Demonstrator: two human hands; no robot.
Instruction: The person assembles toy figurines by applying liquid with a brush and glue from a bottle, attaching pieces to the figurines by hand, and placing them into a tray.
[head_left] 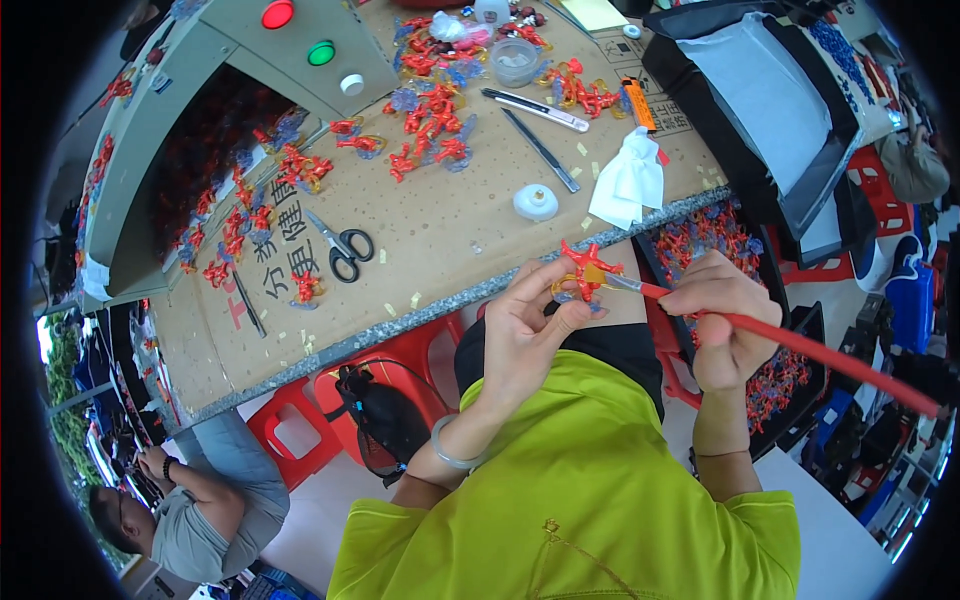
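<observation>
Just off the table's front edge, my left hand (531,325) pinches a small red figurine (582,262) with a clear, bluish base between thumb and fingers. My right hand (727,310) grips a paintbrush (810,350) with a long red handle. Its pale, yellowish bristles touch the figurine or lie right in front of it. On the table beyond my hands stand a small white bottle (536,203) with a metal tip and a crumpled white tissue (630,182). Scissors (341,247) with black handles lie further left.
A grey machine (230,45) with buttons and a dark opening takes up the back left. Red figurines (432,130) cover the table's middle. A utility knife (535,109) lies near a clear cup (515,62). Black trays (800,335) of figurines stand right. Another person (200,500) sits at left.
</observation>
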